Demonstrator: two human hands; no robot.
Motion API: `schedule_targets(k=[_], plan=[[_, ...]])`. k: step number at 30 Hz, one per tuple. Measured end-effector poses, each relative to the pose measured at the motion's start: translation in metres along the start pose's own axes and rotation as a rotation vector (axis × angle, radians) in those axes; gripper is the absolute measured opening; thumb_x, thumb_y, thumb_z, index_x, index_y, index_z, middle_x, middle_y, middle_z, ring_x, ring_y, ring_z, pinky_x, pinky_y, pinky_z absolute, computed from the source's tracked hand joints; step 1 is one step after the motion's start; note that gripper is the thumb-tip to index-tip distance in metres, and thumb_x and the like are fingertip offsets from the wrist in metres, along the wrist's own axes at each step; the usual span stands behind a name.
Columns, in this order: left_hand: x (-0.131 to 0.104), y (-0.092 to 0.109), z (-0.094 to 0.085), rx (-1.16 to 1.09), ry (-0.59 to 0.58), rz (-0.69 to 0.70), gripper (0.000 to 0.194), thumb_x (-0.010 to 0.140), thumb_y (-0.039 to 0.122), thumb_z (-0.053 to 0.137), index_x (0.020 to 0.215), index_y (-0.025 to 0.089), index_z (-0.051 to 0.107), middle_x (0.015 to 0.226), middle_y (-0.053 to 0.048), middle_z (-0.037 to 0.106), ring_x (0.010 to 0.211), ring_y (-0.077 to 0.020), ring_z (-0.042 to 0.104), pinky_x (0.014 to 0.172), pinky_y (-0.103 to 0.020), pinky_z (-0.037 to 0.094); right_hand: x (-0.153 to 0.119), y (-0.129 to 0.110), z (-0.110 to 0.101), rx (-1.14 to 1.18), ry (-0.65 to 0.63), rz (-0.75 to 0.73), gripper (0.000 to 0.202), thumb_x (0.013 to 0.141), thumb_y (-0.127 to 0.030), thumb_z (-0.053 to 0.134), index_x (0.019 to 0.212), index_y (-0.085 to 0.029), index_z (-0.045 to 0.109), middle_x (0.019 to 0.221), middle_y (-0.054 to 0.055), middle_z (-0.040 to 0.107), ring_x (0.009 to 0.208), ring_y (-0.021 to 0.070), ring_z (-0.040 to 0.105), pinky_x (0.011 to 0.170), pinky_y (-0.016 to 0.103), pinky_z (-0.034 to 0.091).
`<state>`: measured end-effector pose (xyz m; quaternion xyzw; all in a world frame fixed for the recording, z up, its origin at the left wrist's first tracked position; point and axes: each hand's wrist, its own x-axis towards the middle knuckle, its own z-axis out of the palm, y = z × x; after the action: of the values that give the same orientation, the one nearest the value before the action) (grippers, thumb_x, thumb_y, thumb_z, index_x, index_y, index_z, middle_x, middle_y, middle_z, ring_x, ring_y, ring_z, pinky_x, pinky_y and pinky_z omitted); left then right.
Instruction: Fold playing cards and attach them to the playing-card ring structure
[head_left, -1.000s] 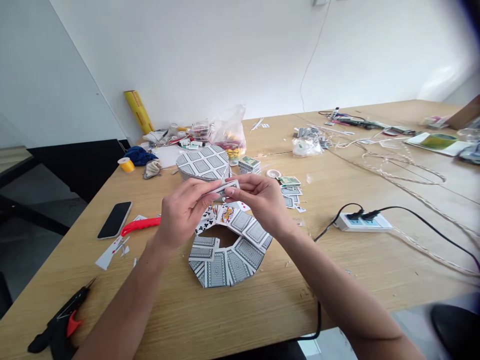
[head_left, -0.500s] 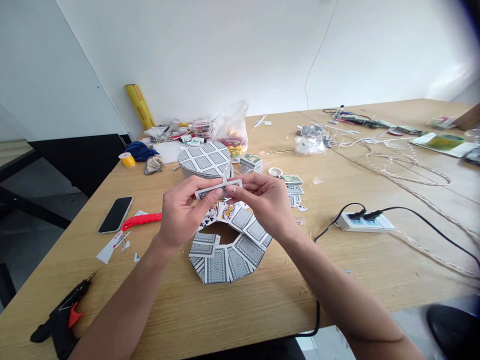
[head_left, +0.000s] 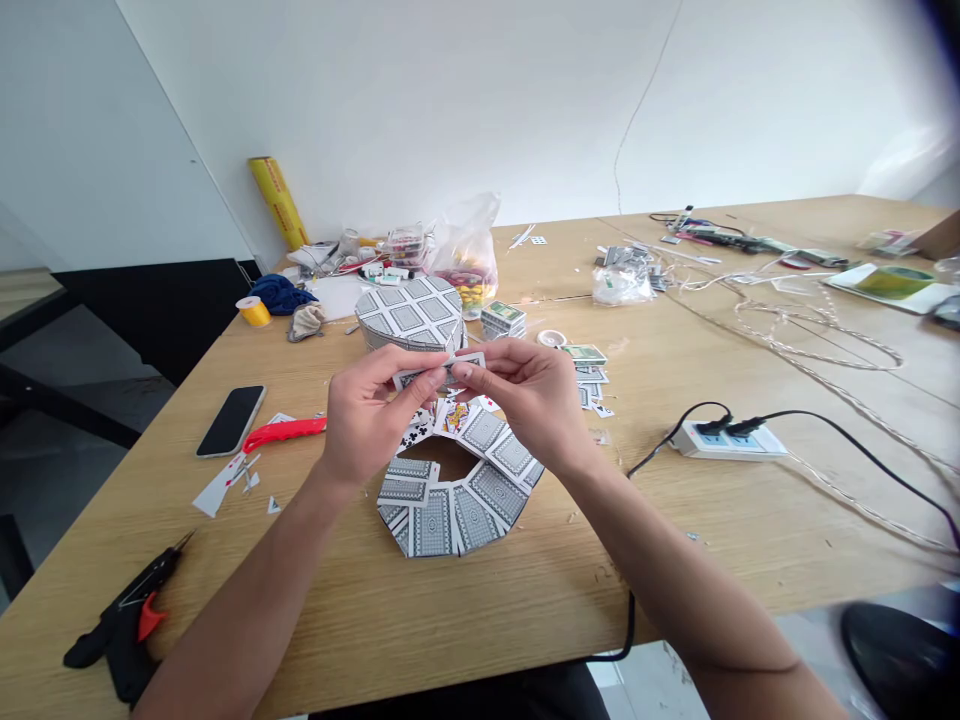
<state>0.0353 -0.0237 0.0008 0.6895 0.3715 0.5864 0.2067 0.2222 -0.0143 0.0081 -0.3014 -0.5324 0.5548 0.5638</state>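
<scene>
Grey-patterned, a folded playing card [head_left: 441, 371] is pinched at each end between the left hand [head_left: 367, 420] and right hand [head_left: 536, 405], both clamped on it just above the ring of cards [head_left: 457, 490], close enough to match against it. Behind the ring stands a finished card drum [head_left: 409, 318]; left of it lies a phone [head_left: 231, 420] on the wooden surface [head_left: 750, 530].
</scene>
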Motion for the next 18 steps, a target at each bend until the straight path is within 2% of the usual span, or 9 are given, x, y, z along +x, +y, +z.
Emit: schedule_targets(k=[3, 5, 7, 9, 11, 13, 16, 18], plan=[[0.002, 0.001, -0.001, -0.014, 0.003, -0.031, 0.011, 0.095, 0.021, 0.082, 0.105, 0.025, 0.087, 0.088, -0.001, 0.083, 0.062, -0.0103, 0.073, 0.057, -0.021, 0.063, 0.003, 0.0, -0.003, -0.026, -0.046, 0.014, 0.036, 0.078, -0.047, 0.097, 0.095, -0.02, 0.082, 0.085, 0.005, 0.082, 0.076, 0.0189, 0.078, 0.076, 0.037, 0.068], [0.003, 0.002, -0.002, -0.046, -0.003, -0.055, 0.011, 0.094, 0.021, 0.083, 0.103, 0.025, 0.087, 0.084, 0.0, 0.082, 0.061, -0.01, 0.072, 0.056, -0.02, 0.062, 0.005, 0.0, -0.007, -0.117, -0.144, 0.02, 0.036, 0.084, -0.053, 0.091, 0.089, -0.019, 0.08, 0.08, 0.004, 0.079, 0.072, 0.0158, 0.074, 0.069, 0.031, 0.062], [0.003, 0.003, -0.002, -0.102, -0.024, -0.099, 0.01, 0.093, 0.022, 0.084, 0.102, 0.024, 0.088, 0.079, 0.0, 0.08, 0.06, -0.0103, 0.071, 0.056, -0.02, 0.061, 0.007, 0.001, -0.011, -0.249, -0.26, -0.003, 0.046, 0.092, -0.06, 0.081, 0.074, -0.018, 0.073, 0.068, 0.002, 0.071, 0.062, 0.0115, 0.064, 0.057, 0.026, 0.05], [0.004, 0.004, -0.002, -0.165, -0.046, -0.156, 0.01, 0.091, 0.023, 0.087, 0.101, 0.023, 0.088, 0.074, 0.0, 0.078, 0.059, -0.0107, 0.071, 0.055, -0.02, 0.061, 0.007, 0.004, -0.014, -0.354, -0.316, -0.046, 0.057, 0.097, -0.063, 0.073, 0.063, -0.018, 0.066, 0.057, -0.001, 0.058, 0.054, 0.0082, 0.051, 0.049, 0.025, 0.037], [0.004, 0.004, -0.001, -0.22, -0.054, -0.195, 0.012, 0.089, 0.023, 0.089, 0.101, 0.022, 0.089, 0.072, 0.0, 0.077, 0.058, -0.0107, 0.07, 0.054, -0.02, 0.061, 0.007, 0.007, -0.016, -0.412, -0.3, -0.094, 0.06, 0.099, -0.063, 0.071, 0.061, -0.018, 0.062, 0.053, -0.004, 0.048, 0.05, 0.0068, 0.04, 0.047, 0.026, 0.027], [0.004, 0.004, -0.001, -0.261, -0.053, -0.22, 0.012, 0.088, 0.022, 0.09, 0.1, 0.022, 0.089, 0.074, -0.001, 0.078, 0.058, -0.0106, 0.07, 0.054, -0.02, 0.061, 0.006, 0.009, -0.016, -0.455, -0.268, -0.144, 0.061, 0.1, -0.063, 0.071, 0.06, -0.018, 0.06, 0.052, -0.005, 0.044, 0.05, 0.0064, 0.034, 0.047, 0.027, 0.023], [0.004, 0.003, 0.0, -0.308, -0.059, -0.248, 0.012, 0.087, 0.022, 0.091, 0.098, 0.022, 0.089, 0.075, -0.001, 0.078, 0.058, -0.0108, 0.07, 0.054, -0.02, 0.061, 0.005, 0.009, -0.015, -0.458, -0.241, -0.183, 0.063, 0.1, -0.062, 0.07, 0.057, -0.018, 0.058, 0.05, -0.005, 0.044, 0.049, 0.0062, 0.034, 0.047, 0.027, 0.023], [0.004, 0.003, 0.0, -0.322, -0.068, -0.251, 0.012, 0.087, 0.023, 0.091, 0.098, 0.022, 0.089, 0.073, -0.001, 0.078, 0.057, -0.0112, 0.07, 0.053, -0.021, 0.061, 0.005, 0.007, -0.015, -0.418, -0.273, -0.17, 0.064, 0.099, -0.065, 0.07, 0.057, -0.018, 0.059, 0.05, -0.004, 0.047, 0.048, 0.0065, 0.036, 0.047, 0.027, 0.025]])
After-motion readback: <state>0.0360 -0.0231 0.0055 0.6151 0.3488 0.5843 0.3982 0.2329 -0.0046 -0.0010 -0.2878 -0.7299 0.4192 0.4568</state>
